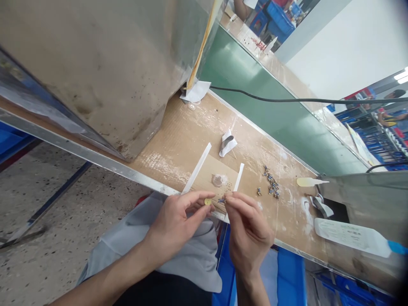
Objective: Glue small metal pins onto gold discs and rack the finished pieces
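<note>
My left hand (177, 219) is closed in a pinch, with a small round yellow piece (208, 202) between thumb and forefinger. Close by on the right, my right hand (248, 225) has its fingertips pressed together around a tiny bluish piece (221, 200), too small to name. Both hands hover over the front edge of a brown workbench (178, 140). Just beyond the fingers lies a small clear dish (219, 180) with tiny brownish grains scattered beside it. Several small blue-and-metal parts (272, 185) form a loose pile to the right.
White tape strips (197, 168) and crumpled white paper (227, 143) lie on the bench. At right are a yellowish dropper bottle (307, 182) and a large white bottle (353, 237). A metal box (95, 76) stands left; a green divider (255, 97) runs behind; a blue bin (288, 276) sits below.
</note>
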### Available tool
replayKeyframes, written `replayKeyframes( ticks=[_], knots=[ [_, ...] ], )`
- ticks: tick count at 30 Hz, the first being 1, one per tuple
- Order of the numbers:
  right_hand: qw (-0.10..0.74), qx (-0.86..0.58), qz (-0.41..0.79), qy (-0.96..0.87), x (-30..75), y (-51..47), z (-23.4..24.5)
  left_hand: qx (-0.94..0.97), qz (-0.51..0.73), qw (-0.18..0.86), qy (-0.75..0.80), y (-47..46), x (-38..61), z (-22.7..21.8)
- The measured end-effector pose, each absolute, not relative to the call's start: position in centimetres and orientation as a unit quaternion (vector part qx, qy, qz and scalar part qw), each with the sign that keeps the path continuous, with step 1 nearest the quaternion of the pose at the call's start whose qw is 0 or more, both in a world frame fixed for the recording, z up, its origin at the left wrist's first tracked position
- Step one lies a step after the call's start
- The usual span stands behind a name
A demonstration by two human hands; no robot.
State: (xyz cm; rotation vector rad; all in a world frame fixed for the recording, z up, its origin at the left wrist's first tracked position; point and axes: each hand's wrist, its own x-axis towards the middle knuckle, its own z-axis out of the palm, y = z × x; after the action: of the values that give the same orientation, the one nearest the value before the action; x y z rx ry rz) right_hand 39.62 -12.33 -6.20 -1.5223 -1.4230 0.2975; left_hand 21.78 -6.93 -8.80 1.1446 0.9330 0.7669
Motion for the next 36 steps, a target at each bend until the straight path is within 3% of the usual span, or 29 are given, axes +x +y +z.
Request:
replayKeyframes(
  ticks=[8,36],
  knots=[
    [0.500,-0.613,0.166,-0.588,39.0,-12.5,-6.8,0.552,0.330,0.635,0.428,-7.3,21.8,-7.9],
    [0.475,-0.562,0.141,-0.663,39.8,-12.6,-6.1,0.576,0.316,0.620,0.429,-7.7,21.6,-6.4]
  ],
)
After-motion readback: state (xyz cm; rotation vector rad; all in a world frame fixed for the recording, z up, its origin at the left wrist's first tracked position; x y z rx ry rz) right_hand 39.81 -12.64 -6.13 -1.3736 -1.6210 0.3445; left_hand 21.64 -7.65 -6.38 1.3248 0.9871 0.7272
